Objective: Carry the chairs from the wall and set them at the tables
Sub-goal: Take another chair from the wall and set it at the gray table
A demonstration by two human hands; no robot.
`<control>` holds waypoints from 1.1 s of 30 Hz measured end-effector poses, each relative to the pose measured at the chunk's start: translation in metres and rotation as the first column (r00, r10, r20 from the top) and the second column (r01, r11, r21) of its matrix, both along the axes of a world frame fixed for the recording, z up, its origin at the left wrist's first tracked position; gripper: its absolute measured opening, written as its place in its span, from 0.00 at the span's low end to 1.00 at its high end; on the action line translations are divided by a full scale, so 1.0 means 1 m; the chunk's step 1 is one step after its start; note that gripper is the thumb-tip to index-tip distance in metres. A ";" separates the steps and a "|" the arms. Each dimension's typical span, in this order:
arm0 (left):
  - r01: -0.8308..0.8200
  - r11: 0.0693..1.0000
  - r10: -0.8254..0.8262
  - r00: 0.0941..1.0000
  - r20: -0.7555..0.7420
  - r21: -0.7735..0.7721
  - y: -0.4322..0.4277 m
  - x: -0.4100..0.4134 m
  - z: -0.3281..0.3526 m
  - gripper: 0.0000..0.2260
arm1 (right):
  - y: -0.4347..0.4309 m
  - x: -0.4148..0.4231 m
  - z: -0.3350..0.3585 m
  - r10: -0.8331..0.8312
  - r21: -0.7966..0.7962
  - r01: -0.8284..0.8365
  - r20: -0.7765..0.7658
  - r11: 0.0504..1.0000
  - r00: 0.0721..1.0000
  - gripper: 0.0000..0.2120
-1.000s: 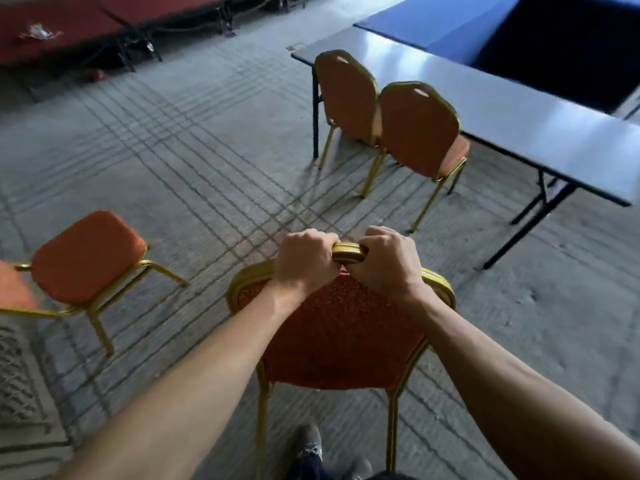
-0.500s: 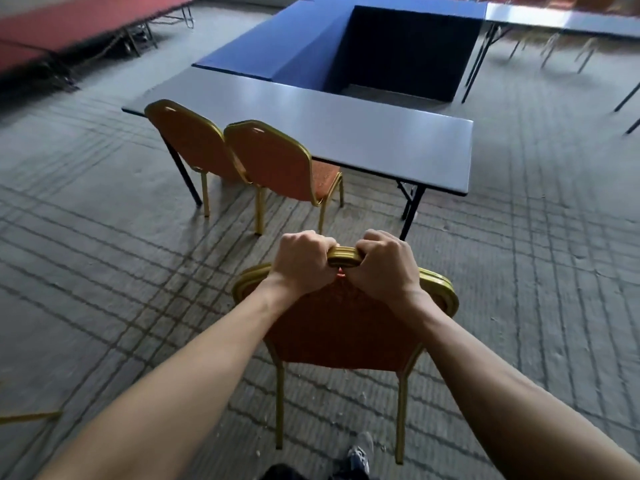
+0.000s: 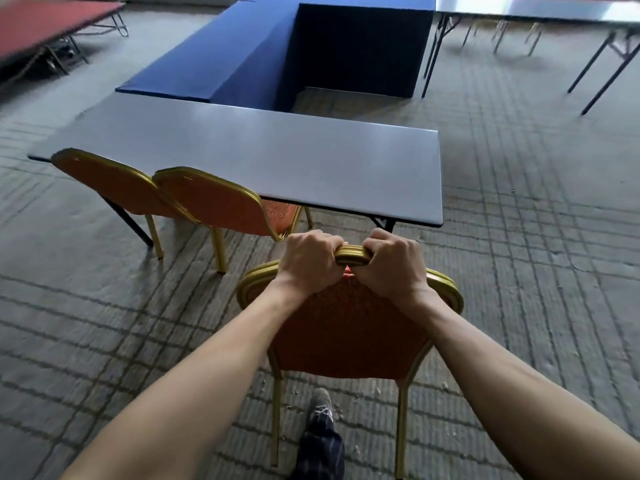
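Observation:
I hold an orange chair with a gold frame (image 3: 349,334) by the top rail of its backrest, its back facing me. My left hand (image 3: 310,259) grips the rail left of centre and my right hand (image 3: 393,263) grips it right of centre. The chair hangs just short of the right end of a grey table (image 3: 277,157). Two matching chairs stand at that table's near side, one at the far left (image 3: 114,183) and one beside it (image 3: 221,204), seats tucked under the top.
Blue-covered tables (image 3: 214,67) form a U behind the grey table. Another grey table (image 3: 536,8) with black legs stands at the back right. A red platform (image 3: 45,22) sits at the back left. My foot (image 3: 320,407) steps on grey carpet under the chair.
The view has swung right and I have walked closer to the grey table with the chair. The loose chair at the left has dropped out of sight. Both hands keep their grip.

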State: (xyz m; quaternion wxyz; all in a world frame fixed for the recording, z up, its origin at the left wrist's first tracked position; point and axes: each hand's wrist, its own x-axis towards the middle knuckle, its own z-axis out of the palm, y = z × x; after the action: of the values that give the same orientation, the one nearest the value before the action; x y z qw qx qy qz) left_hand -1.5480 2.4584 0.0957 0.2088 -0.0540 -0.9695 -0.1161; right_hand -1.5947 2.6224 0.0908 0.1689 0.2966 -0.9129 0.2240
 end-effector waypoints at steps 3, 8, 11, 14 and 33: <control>0.019 0.999 -0.019 1.000 -0.004 -0.027 -0.023 -0.057 -0.005 0.12 | -0.021 -0.051 -0.007 -0.046 0.006 0.046 -0.003 0.999 0.999 0.15; 0.048 0.999 -0.048 0.999 -0.017 -0.013 -0.050 -0.125 -0.003 0.11 | -0.048 -0.113 -0.004 -0.076 -0.030 0.076 0.002 0.997 0.997 0.13; 0.053 0.998 -0.054 0.998 -0.024 -0.014 -0.059 -0.148 -0.003 0.11 | -0.055 -0.136 -0.004 -0.079 -0.049 0.079 0.010 0.996 0.997 0.13; 0.061 0.998 -0.061 0.998 -0.014 0.010 -0.062 -0.148 -0.016 0.11 | -0.060 -0.132 -0.016 -0.070 -0.065 0.071 0.019 0.995 0.997 0.13; 0.102 0.993 -0.119 0.846 0.519 0.061 -0.056 -0.023 -0.105 0.09 | -0.052 -0.022 -0.095 0.135 0.192 -0.286 0.559 0.939 0.818 0.09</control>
State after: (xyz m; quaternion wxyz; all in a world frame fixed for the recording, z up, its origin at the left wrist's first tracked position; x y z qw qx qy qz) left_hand -1.5709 2.4021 -0.0096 -0.0682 -0.0731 -0.9831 -0.1531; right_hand -1.6169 2.5699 -0.0044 -0.1615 0.3418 -0.9060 0.1903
